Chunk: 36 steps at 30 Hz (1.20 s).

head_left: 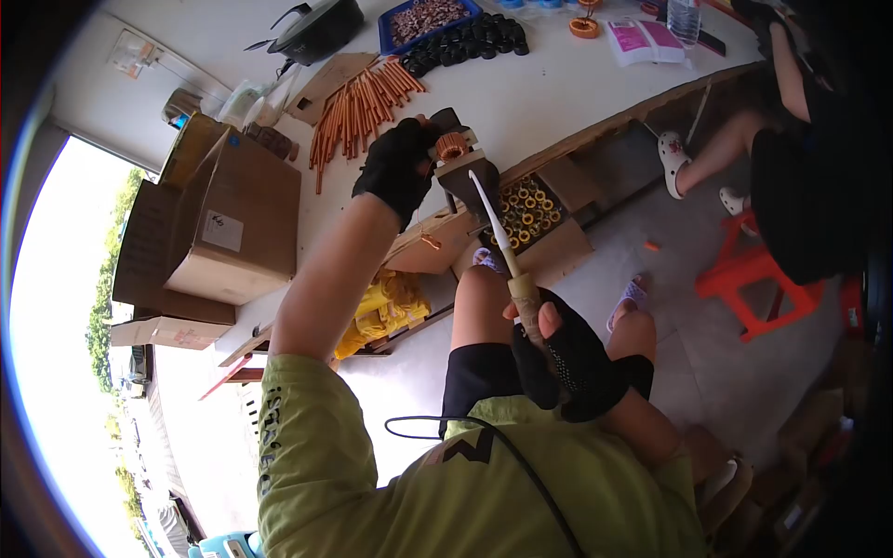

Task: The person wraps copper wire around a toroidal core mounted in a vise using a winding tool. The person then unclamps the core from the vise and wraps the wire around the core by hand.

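Currently, the right hand point(575, 365) grips a wooden-handled tool point(509, 257) (tip toward eleven o'clock), while the left hand point(394, 166), grip unclear, is at the copper coil's point(451, 145) nine o'clock.

Not much legible from where I'm standing. Green left sleeve point(316, 432): dark letters down it, I get "STA", rest unclear. Shirt front point(577, 479): dark angular mark, could be a letter, can't confirm. Cardboard box point(268, 205): white label point(222, 230), marking unreadable. Pink-and-white packet point(646, 42) on the surface point(558, 102): print too small.
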Tool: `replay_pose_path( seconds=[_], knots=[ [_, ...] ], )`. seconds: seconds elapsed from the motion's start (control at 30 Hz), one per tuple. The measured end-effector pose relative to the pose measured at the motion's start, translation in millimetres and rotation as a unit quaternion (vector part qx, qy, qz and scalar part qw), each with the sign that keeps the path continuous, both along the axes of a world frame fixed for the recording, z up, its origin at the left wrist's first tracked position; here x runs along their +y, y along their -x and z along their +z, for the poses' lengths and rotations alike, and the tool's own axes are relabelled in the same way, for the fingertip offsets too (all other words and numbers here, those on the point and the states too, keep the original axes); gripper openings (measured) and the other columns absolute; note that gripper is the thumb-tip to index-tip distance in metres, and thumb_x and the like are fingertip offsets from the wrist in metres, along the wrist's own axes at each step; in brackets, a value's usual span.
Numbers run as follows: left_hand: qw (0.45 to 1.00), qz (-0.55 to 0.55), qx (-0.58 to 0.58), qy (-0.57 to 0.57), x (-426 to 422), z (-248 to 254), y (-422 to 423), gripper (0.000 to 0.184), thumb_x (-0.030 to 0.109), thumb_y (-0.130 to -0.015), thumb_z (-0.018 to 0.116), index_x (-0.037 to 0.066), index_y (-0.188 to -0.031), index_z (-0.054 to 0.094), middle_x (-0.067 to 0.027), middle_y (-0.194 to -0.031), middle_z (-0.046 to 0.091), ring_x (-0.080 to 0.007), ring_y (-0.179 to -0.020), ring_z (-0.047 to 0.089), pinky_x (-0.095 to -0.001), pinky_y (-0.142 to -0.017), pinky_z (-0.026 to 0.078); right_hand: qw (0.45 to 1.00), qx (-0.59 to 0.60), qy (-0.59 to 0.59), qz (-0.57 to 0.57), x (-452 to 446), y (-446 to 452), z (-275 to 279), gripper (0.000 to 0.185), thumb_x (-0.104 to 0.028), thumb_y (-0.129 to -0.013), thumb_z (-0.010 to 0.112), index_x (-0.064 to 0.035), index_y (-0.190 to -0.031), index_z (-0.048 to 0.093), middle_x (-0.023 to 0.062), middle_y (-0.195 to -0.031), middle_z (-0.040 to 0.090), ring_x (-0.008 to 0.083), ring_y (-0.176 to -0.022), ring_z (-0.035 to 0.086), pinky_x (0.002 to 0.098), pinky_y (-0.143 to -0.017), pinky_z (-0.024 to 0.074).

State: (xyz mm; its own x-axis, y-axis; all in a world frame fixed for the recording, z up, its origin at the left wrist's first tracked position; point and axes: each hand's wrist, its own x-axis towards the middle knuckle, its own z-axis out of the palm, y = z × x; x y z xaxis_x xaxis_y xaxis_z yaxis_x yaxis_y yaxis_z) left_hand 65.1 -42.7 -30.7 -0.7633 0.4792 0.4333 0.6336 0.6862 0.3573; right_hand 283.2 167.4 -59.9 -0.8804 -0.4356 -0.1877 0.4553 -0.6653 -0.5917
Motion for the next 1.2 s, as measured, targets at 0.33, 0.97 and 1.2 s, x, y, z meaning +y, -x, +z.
replay_pose_path(
  seconds=[0.33, 0.97, 1.2],
  knots=[
    [0.918, 0.115, -0.244, -0.29, 16, -4, -8, 0.018, 0.014, -0.087, 0.046, 0.004, -0.091, 0.06, -0.0104, -0.073, 0.059, -0.0226, -0.069, 0.059, -0.0293, -0.058, 0.045, 0.977, -0.062, 0.205, 0.018, -52, 50, 0, 0.041, -0.042, -0.093, 0.037, -0.0075, -0.115, 0.044, 0.0001, -0.073, 0.051, 0.0071, -0.045, 0.044, 0.0198, -0.04, 0.0345],
    [0.878, 0.153, -0.179, -0.416, -42, 40, -38, 0.024, 0.021, -0.083, 0.055, -0.001, -0.091, 0.061, -0.0039, -0.071, 0.056, -0.0097, -0.061, 0.05, -0.0221, -0.058, 0.038, 0.99, 0.071, 0.107, 0.059, 48, -1, -51, 0.034, -0.035, -0.094, 0.038, -0.0027, -0.102, 0.044, 0.0051, -0.067, 0.046, 0.0132, -0.047, 0.045, 0.0254, -0.04, 0.0376],
    [0.984, -0.156, 0.016, -0.081, 5, 43, -18, 0.02, 0.013, -0.076, 0.063, 0.005, -0.094, 0.062, -0.0065, -0.088, 0.059, -0.0199, -0.08, 0.057, -0.0291, -0.072, 0.045, 0.918, 0.104, -0.021, -0.383, 185, -85, -63, 0.033, -0.04, -0.09, 0.044, -0.0086, -0.102, 0.045, 0.0015, -0.073, 0.047, 0.0125, -0.046, 0.043, 0.0256, -0.039, 0.0385]
  ],
)
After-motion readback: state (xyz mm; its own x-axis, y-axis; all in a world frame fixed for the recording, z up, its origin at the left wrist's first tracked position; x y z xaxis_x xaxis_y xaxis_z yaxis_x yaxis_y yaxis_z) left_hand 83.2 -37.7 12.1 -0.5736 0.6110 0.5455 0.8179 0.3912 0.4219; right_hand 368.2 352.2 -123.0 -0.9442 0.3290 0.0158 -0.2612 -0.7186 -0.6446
